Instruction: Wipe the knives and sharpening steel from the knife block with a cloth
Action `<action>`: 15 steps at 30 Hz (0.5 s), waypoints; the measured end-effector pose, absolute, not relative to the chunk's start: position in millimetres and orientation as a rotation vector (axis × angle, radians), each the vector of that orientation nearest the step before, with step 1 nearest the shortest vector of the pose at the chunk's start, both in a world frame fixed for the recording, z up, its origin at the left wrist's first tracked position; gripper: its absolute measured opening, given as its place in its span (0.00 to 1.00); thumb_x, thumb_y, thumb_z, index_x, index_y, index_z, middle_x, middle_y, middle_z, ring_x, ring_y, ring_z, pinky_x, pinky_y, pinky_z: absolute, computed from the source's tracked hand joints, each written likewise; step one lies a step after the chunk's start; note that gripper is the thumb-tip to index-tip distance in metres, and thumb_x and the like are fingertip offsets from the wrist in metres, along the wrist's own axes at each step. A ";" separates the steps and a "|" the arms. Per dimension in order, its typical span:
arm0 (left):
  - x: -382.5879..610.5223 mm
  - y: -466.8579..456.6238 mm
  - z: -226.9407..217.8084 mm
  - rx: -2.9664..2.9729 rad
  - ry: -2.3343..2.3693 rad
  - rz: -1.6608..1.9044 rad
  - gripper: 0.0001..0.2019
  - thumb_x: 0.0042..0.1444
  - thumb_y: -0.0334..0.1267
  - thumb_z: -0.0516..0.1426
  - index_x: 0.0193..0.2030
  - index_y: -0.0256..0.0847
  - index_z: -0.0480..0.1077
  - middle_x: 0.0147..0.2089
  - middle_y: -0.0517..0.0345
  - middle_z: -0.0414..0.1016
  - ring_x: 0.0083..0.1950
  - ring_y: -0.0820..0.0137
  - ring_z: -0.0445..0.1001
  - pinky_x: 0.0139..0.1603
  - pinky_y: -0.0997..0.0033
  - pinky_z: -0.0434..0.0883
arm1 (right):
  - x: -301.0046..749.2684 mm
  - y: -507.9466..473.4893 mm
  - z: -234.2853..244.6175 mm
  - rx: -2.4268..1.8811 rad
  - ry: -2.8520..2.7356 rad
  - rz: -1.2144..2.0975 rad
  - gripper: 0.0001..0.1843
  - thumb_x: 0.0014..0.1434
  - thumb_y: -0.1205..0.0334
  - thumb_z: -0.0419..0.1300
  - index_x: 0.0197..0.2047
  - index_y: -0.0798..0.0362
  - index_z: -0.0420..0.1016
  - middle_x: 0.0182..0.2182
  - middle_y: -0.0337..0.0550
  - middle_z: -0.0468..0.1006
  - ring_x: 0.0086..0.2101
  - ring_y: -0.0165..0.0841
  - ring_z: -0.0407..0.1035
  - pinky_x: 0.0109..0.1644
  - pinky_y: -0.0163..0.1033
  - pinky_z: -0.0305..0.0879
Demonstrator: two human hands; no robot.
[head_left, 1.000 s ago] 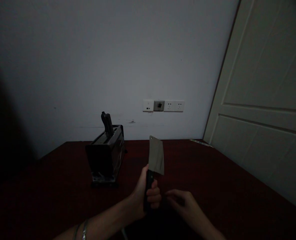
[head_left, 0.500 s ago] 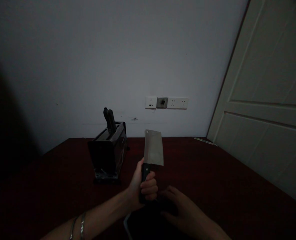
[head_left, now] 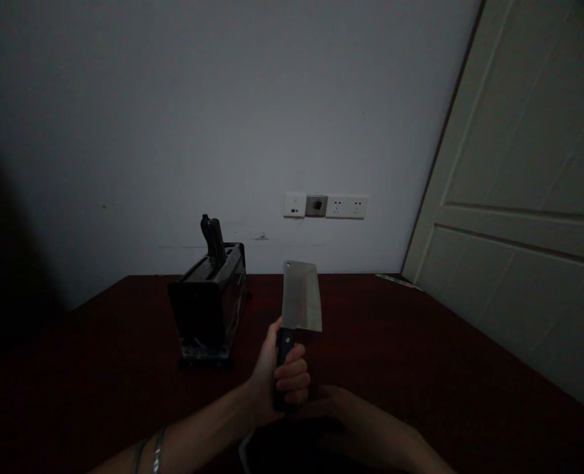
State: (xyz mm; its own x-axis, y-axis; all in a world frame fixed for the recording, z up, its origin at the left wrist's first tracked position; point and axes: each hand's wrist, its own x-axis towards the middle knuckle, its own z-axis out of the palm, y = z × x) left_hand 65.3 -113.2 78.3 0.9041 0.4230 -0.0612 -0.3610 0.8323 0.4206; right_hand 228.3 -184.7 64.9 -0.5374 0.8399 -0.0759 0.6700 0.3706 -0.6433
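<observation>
My left hand [head_left: 284, 378] is closed around the black handle of a cleaver [head_left: 301, 296]. Its broad metal blade points up, with a small hole at the upper left corner. Low in the view, my right hand [head_left: 355, 421] reaches leftward, close to the bottom of the handle. Its fingers are stretched out and apart from the thumb, though shadow hides the tips. Beneath both hands lies a very dark thing with a pale edge [head_left: 245, 451], whose kind I cannot make out. Left of the cleaver stands a black knife block [head_left: 203, 316] with black-handled knives [head_left: 213, 238] in it.
The dark red table [head_left: 395, 355] runs back to a pale wall [head_left: 222, 118]. On the wall are sockets and a switch [head_left: 316, 205]. A white panelled door [head_left: 519, 197] borders the table on the right. A thin pale strip [head_left: 398, 282] lies near the back right corner.
My right hand has shifted left and slightly down, nearer the cleaver's handle. My left hand keeps its grip on the cleaver. The whole view has moved slightly.
</observation>
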 end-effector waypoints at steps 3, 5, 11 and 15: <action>65.1 -113.4 76.9 0.424 0.142 0.426 0.34 0.56 0.63 0.31 0.12 0.39 0.52 0.07 0.68 0.40 0.09 0.81 0.39 0.11 0.80 0.44 | 230.2 -182.7 63.1 -1.245 -2.358 1.043 0.23 0.50 0.71 0.56 0.47 0.39 0.74 0.47 0.37 0.74 0.45 0.35 0.68 0.50 0.37 0.61; 64.8 -113.0 75.5 0.424 0.143 0.429 0.34 0.56 0.63 0.31 0.12 0.39 0.52 0.07 0.68 0.40 0.09 0.81 0.39 0.11 0.80 0.44 | 232.3 -182.6 61.6 -1.276 -2.339 1.066 0.24 0.49 0.71 0.58 0.48 0.41 0.74 0.48 0.38 0.74 0.45 0.36 0.68 0.50 0.37 0.61; 64.3 -113.7 75.6 0.403 0.139 0.416 0.35 0.55 0.63 0.29 0.12 0.40 0.51 0.07 0.68 0.39 0.09 0.81 0.40 0.11 0.79 0.43 | 232.8 -190.6 67.2 -1.339 -2.332 1.055 0.25 0.49 0.72 0.54 0.49 0.43 0.72 0.48 0.41 0.73 0.46 0.36 0.67 0.51 0.38 0.60; 64.3 -116.0 78.2 0.393 0.141 0.435 0.35 0.56 0.62 0.29 0.12 0.39 0.51 0.07 0.68 0.39 0.09 0.82 0.39 0.11 0.80 0.43 | 237.4 -193.6 76.2 -1.341 -2.281 0.870 0.22 0.54 0.71 0.50 0.50 0.46 0.70 0.50 0.44 0.69 0.49 0.36 0.64 0.55 0.40 0.56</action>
